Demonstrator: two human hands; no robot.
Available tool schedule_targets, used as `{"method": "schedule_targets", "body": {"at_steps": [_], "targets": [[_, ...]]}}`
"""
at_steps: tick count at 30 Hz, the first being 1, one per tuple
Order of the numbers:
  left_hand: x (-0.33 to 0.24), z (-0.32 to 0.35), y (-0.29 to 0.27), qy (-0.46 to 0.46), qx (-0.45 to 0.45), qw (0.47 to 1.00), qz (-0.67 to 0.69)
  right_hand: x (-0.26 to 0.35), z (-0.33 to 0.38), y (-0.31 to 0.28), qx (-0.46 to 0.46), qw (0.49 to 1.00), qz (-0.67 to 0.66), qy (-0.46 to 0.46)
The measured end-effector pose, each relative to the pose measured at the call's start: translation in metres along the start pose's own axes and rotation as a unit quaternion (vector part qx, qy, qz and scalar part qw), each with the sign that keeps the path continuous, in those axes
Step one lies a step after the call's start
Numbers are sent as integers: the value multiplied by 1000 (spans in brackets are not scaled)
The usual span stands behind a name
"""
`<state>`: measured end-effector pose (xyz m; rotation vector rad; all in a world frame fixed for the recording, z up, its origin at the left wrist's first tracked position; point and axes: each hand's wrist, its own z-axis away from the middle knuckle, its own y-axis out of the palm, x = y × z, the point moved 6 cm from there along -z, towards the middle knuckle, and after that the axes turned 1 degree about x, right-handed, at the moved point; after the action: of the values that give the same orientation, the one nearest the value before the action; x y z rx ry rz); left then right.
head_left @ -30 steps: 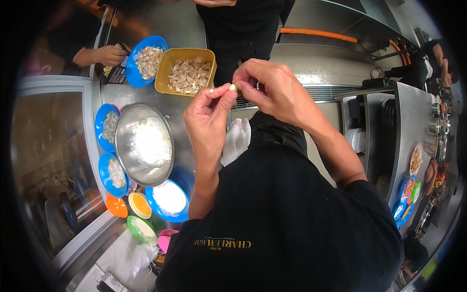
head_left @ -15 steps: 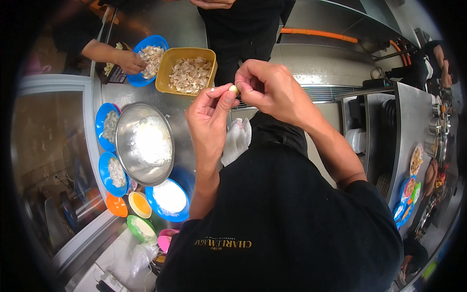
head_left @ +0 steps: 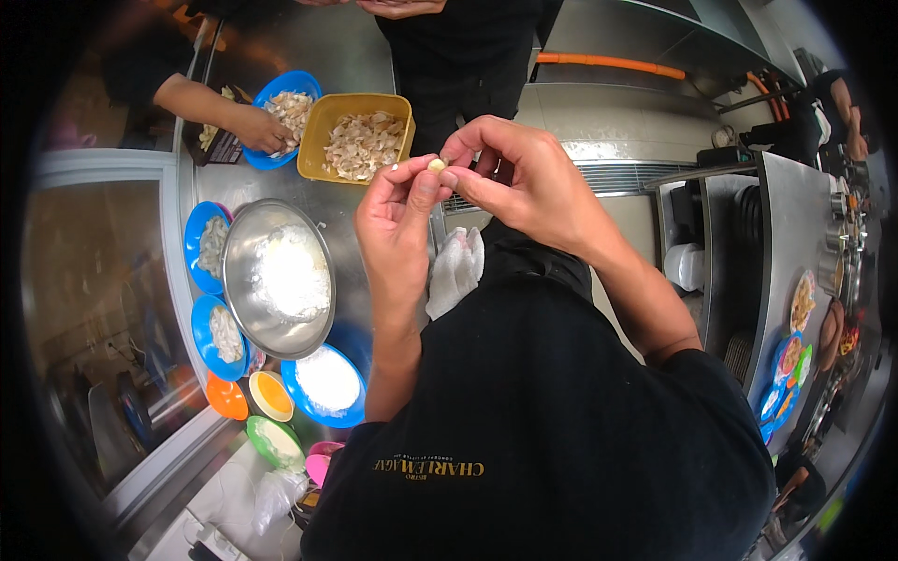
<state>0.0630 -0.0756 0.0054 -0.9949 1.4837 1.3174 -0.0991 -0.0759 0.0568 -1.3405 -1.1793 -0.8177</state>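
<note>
A small pale garlic clove is pinched between the thumb and fingers of my left hand. Against the clove's right side, my right hand closes its thumb and forefinger; whether a bit of skin sits between them is too small to tell. Just beyond my hands, a yellow square tub holds many garlic cloves with papery skins. To its left stands a blue bowl of more garlic, and another person's hand reaches into it.
A large steel bowl of white powder stands on the steel counter at left. Around it are blue bowls, an orange bowl and a green bowl. A white cloth hangs at my waist. Someone in black stands opposite.
My hands have shifted slightly left with the clove. My right thumb now lies flatter beside it. The other person's hand has moved a little deeper into the blue bowl.
</note>
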Motion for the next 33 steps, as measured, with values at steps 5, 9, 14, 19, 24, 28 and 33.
{"method": "schedule_targets", "body": {"at_steps": [5,9,14,19,24,28,33], "targets": [[-3,1,3,1,7,999,-47,2,1,-3,-23,999,30,7],[8,0,-1,-37,14,999,10,-4,1,-1,-8,999,-23,31],[18,-1,2,-80,48,988,126,-15,1,-1,-9,996,-76,54],[23,-2,2,-89,53,980,169,2,4,-5,-9,997,-43,62],[11,-4,3,-20,25,998,53,10,5,-6,-52,997,53,-17],[10,-2,5,-6,32,999,40,10,5,-7,-59,995,79,-11],[22,1,3,-77,37,982,166,8,3,-6,-42,998,30,21]]}}
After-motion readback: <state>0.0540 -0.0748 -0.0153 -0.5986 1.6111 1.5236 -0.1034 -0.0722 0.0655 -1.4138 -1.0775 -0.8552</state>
